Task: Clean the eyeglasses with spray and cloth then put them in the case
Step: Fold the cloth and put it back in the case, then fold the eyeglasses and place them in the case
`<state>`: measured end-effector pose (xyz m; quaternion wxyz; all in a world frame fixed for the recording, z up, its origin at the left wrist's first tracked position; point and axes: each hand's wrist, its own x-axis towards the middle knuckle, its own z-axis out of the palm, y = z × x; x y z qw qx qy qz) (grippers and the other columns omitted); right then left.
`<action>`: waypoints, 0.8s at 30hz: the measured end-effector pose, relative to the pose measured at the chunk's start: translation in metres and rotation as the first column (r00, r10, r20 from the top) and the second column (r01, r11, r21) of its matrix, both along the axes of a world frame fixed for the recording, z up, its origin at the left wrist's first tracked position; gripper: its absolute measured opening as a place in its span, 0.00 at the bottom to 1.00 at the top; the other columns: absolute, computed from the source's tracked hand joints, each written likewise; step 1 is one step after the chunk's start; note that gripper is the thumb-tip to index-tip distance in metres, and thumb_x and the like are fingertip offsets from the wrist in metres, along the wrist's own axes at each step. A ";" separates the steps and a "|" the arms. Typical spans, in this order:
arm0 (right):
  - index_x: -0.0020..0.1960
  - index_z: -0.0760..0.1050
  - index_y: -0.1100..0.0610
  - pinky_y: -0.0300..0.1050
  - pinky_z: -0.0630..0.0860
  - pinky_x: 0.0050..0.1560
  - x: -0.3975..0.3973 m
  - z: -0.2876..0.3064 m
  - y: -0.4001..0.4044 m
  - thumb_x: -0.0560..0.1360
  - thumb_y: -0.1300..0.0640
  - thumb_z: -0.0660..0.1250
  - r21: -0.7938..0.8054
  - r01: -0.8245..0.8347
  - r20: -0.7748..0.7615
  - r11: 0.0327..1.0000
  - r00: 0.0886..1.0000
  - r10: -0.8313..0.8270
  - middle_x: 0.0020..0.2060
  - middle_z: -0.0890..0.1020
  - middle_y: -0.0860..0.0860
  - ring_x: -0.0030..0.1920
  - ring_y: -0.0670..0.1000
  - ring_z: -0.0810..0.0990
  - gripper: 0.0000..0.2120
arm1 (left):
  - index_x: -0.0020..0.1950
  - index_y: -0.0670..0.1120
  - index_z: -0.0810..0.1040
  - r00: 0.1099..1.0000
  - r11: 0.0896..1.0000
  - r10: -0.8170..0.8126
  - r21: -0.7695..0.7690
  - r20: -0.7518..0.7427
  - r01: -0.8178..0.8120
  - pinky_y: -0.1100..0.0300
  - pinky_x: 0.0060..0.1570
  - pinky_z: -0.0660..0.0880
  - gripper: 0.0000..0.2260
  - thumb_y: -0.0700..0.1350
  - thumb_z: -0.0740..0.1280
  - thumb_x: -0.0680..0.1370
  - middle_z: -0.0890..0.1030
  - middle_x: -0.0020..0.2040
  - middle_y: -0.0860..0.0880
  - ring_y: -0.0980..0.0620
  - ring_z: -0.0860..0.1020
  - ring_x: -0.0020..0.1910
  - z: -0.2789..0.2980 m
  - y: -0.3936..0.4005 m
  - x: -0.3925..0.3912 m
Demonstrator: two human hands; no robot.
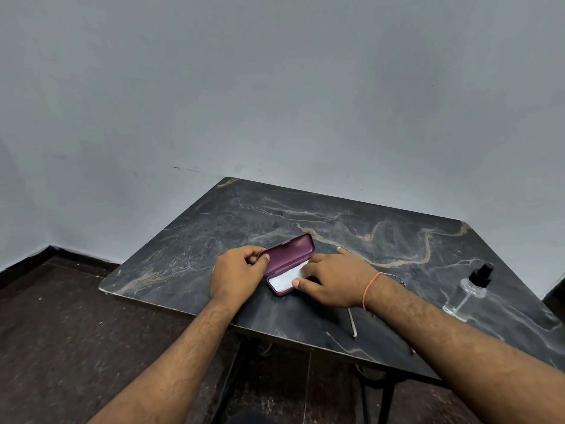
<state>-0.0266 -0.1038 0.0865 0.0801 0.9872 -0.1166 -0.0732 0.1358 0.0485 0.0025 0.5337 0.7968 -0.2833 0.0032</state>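
On the dark marbled table [189,240] a maroon case [287,264] lies open, white cloth [289,278] inside; left hand [237,275] grips its lid, right hand [333,280] rests spread across it, eyeglasses [352,324] underneath the right wrist, spray bottle [469,293] far right

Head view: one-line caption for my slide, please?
Left hand holds the open maroon glasses case while right hand reaches its white cloth; spray bottle stands right.
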 end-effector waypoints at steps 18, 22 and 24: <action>0.62 0.82 0.51 0.74 0.53 0.79 -0.004 -0.014 -0.018 0.83 0.32 0.47 -0.096 0.052 0.039 0.994 0.998 -0.048 0.61 0.83 0.51 0.68 0.55 0.78 0.32 | 0.52 0.58 0.90 1.000 1.000 -0.002 0.001 -0.004 0.002 0.52 0.47 0.84 0.04 0.49 0.76 0.79 0.83 0.35 0.62 0.55 0.82 0.36 -0.001 -0.001 0.002; 0.64 0.80 0.51 0.76 0.48 0.80 -0.014 -0.008 -0.016 0.84 0.33 0.50 -0.041 0.051 0.071 0.998 0.996 -0.048 0.62 0.83 0.49 0.70 0.53 0.76 0.29 | 0.52 0.58 0.89 1.000 1.000 0.006 0.025 0.005 -0.006 0.53 0.46 0.83 0.04 0.51 0.76 0.79 0.84 0.34 0.59 0.56 0.83 0.37 -0.002 -0.001 0.002; 0.70 0.77 0.48 0.73 0.48 0.81 -0.027 0.001 -0.014 0.84 0.33 0.52 0.042 0.061 0.176 0.997 0.982 -0.068 0.67 0.81 0.46 0.73 0.50 0.74 0.27 | 0.52 0.58 0.89 1.000 0.998 0.010 0.058 0.008 -0.011 0.54 0.47 0.83 0.04 0.52 0.75 0.79 0.85 0.35 0.61 0.59 0.84 0.39 -0.001 -0.001 0.001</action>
